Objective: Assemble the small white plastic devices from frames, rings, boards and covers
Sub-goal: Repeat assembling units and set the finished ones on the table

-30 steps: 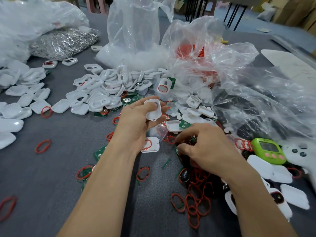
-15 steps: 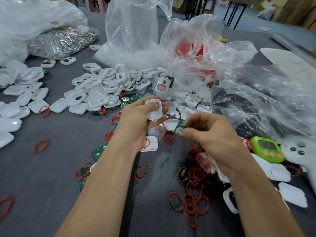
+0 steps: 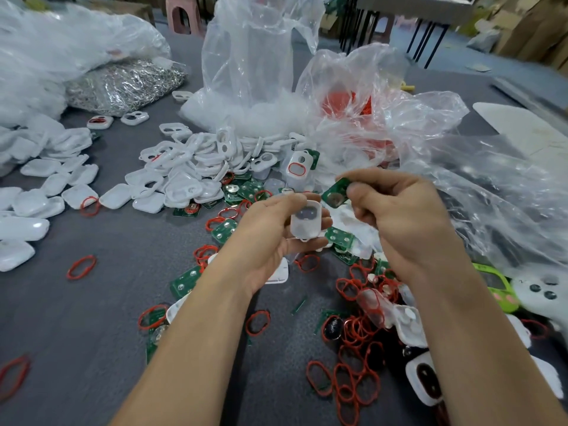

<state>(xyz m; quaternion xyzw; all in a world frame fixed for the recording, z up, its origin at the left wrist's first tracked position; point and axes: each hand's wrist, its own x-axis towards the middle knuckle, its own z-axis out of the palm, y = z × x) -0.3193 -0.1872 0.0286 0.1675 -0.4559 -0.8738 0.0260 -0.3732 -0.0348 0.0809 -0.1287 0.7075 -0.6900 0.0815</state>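
My left hand [image 3: 270, 238] holds a small white plastic frame [image 3: 305, 221] upright, its open inside facing me. My right hand [image 3: 402, 216] pinches a small green circuit board [image 3: 335, 195] with a round silver pad, just above and right of the frame and apart from it. A heap of white frames and covers [image 3: 190, 173] lies behind my hands. Loose red rings [image 3: 353, 342] are scattered below my right wrist, and more green boards [image 3: 224, 230] lie on the grey table [image 3: 92, 318].
Big clear plastic bags [image 3: 445, 179] rise at the back and right, one with red parts inside. A bag of metal clips [image 3: 123, 84] sits at the back left. A green toy device [image 3: 498, 287] and white covers [image 3: 18, 229] lie at the table's sides.
My right hand has risen from the ring pile with a green board and brought it up beside the frame. My left hand has turned the frame's inside towards me.
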